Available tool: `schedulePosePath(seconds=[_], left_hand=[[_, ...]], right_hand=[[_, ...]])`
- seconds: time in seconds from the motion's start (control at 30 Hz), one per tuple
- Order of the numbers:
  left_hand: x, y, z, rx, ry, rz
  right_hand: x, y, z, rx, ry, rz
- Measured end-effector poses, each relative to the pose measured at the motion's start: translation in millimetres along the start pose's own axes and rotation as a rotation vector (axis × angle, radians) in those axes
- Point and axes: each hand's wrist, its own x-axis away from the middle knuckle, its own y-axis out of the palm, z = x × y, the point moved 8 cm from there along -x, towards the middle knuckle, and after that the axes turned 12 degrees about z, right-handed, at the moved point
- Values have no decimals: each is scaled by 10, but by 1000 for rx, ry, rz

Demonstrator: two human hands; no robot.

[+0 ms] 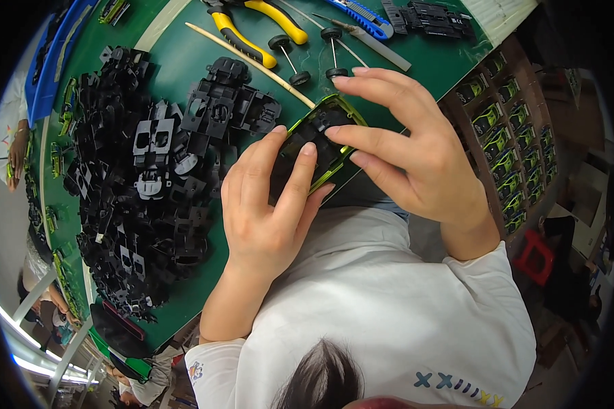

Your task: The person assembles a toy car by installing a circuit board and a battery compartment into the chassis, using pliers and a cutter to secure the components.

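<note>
— What are the hands on?

— Both grip a toy car body [318,146], green shell with a black underside turned up, at the near edge of the green table [184,54]. The left hand [269,204] clasps its near end; the right hand [406,150] presses fingers on top.

— Around it?

— A heap of black plastic parts [143,184] to the left; yellow-handled pliers [252,27], wheel axles [290,58] and a blue utility knife [361,17] toward the far edge.

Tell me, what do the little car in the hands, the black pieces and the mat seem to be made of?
The toy car looks like moulded plastic: a glossy lime-green rim around a black underside. The black pieces seem to be matt moulded plastic, with identical crisp cut-outs. The mat looks like dull green rubber or vinyl, flat and without shine.
</note>
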Motion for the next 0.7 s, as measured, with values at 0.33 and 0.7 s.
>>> schedulePosePath(seconds=[0.33,0.7], left_hand=[[-14,-83,6,6,10,7],[235,-468,-248,14,-116,196]], right_hand=[[60,98,18,34,-4,-33],[-8,-179,70,-52,32,92]])
